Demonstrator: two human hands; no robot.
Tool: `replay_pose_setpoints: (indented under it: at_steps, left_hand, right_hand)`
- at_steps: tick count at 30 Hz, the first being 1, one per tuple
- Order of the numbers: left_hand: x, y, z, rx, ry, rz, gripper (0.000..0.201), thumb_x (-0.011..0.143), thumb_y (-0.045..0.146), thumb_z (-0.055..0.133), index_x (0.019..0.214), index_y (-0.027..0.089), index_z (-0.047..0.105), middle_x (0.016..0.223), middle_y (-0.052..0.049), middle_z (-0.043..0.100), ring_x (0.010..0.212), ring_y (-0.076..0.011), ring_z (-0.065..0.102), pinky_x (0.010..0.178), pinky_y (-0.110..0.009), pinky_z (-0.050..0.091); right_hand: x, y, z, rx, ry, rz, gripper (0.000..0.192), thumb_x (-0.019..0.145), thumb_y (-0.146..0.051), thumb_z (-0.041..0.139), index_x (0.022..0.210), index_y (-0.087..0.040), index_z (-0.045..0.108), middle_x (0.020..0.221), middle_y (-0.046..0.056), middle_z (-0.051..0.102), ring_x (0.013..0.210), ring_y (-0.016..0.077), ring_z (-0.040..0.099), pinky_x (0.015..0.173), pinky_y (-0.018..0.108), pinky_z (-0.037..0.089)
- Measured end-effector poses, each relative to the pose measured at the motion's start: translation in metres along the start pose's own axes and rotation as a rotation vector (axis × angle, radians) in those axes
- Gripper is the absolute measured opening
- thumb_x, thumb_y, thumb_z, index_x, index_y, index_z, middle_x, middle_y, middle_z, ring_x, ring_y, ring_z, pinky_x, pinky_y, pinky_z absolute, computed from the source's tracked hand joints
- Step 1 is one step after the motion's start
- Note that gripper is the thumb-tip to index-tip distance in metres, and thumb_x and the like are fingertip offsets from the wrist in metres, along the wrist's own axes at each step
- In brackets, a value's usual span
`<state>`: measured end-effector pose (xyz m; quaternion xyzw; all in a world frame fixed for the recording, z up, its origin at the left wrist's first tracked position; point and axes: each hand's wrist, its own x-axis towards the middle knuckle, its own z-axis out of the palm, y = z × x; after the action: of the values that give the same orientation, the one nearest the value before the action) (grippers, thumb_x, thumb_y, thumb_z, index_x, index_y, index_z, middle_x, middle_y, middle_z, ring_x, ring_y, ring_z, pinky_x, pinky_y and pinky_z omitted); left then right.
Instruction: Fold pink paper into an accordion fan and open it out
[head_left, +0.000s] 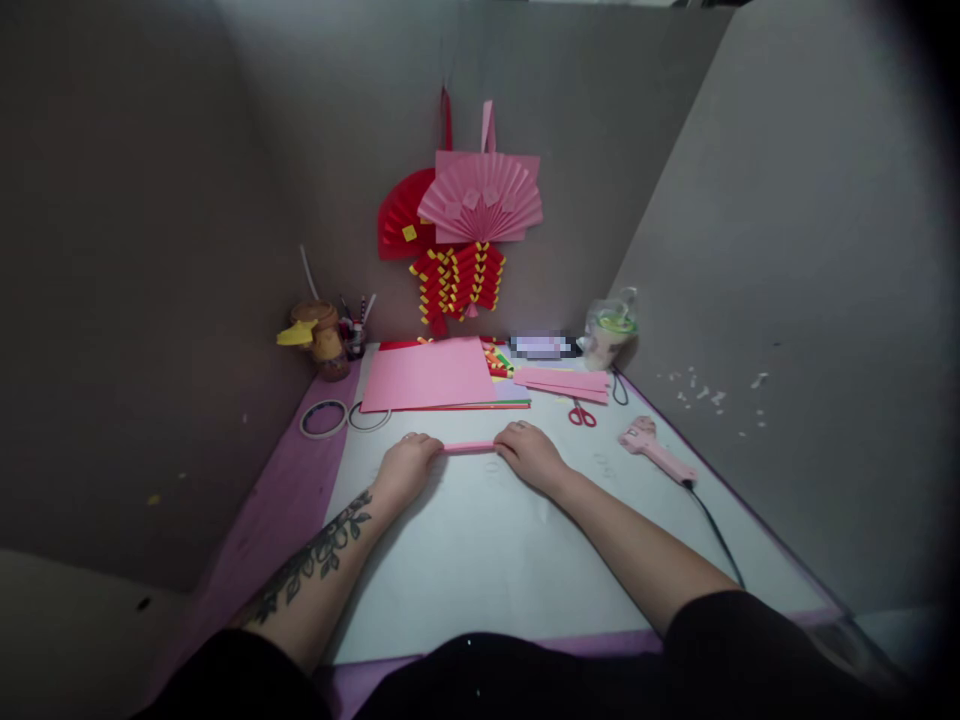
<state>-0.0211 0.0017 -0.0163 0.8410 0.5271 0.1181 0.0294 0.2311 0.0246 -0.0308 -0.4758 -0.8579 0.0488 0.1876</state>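
Observation:
A narrow folded pink paper strip (469, 447) lies flat on the white work mat (480, 560). My left hand (405, 466) presses down on its left end and my right hand (531, 455) presses on its right end. Both hands lie palm down with fingers curled over the strip. Only the middle of the strip shows between them.
Pink paper sheets (429, 375) lie behind the hands, more pink strips (562, 382) and red scissors (582, 415) to the right. A pink glue gun (656, 452) with a black cord rests at right. Tape rolls (324, 418) lie at left. Paper fans (480, 200) hang on the wall.

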Motion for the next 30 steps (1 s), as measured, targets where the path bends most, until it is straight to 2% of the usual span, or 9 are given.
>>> replay_pose_setpoints:
  at_steps: [8,15,18,21,24,30]
  left_hand:
    - [0.004,-0.006,0.001,-0.086,0.02,-0.035,0.024,0.087,0.019,0.043,0.096,0.02,0.066,0.091,-0.007,0.066,0.089,-0.0197,0.056,0.081,-0.03,0.041]
    - [0.004,-0.01,-0.015,-0.128,0.11,-0.117,0.026,0.09,0.028,0.037,0.087,0.018,0.061,0.087,-0.007,0.064,0.082,-0.0187,0.056,0.073,-0.029,0.04]
    - [0.004,-0.016,-0.019,-0.12,0.003,-0.156,0.033,0.092,0.034,0.034,0.08,0.018,0.061,0.08,-0.006,0.065,0.074,-0.0178,0.057,0.065,-0.027,0.037]
    - [0.005,-0.023,-0.017,-0.065,-0.092,-0.134,0.036,0.09,0.038,0.036,0.075,0.018,0.063,0.076,-0.006,0.065,0.073,-0.0184,0.057,0.064,-0.027,0.036]
    - [0.006,-0.026,-0.015,-0.006,-0.07,-0.096,0.034,0.089,0.038,0.04,0.077,0.017,0.064,0.079,-0.008,0.064,0.078,-0.0193,0.057,0.069,-0.028,0.037]
    - [0.006,-0.017,-0.011,-0.043,-0.057,-0.017,0.024,0.086,0.036,0.049,0.083,0.017,0.063,0.086,-0.008,0.063,0.083,-0.0197,0.056,0.074,-0.029,0.039]
  right_hand:
    - [0.0,0.0,-0.002,0.064,0.061,0.07,0.017,0.089,-0.018,0.045,0.082,-0.018,0.061,0.082,0.004,0.058,0.085,0.0171,0.052,0.079,0.027,0.039]
    - [-0.003,0.004,-0.01,0.265,0.18,0.138,0.019,0.089,-0.02,0.042,0.086,-0.019,0.06,0.086,0.004,0.062,0.085,0.0166,0.055,0.078,0.027,0.041]
    - [-0.001,0.008,-0.008,0.29,0.097,0.195,0.019,0.088,-0.023,0.043,0.082,-0.018,0.06,0.081,0.002,0.063,0.078,0.0155,0.056,0.072,0.025,0.04]
    - [0.001,0.011,-0.004,0.15,-0.046,0.199,0.019,0.087,-0.023,0.047,0.077,-0.017,0.062,0.079,0.003,0.063,0.08,0.0158,0.054,0.073,0.025,0.038]
    - [0.004,0.013,-0.003,0.027,-0.085,0.161,0.017,0.088,-0.022,0.049,0.079,-0.017,0.063,0.082,0.005,0.061,0.085,0.0167,0.052,0.077,0.025,0.036]
    - [0.004,0.008,-0.006,-0.005,-0.145,0.1,0.013,0.088,-0.02,0.05,0.084,-0.017,0.062,0.086,0.005,0.06,0.086,0.017,0.051,0.078,0.026,0.035]
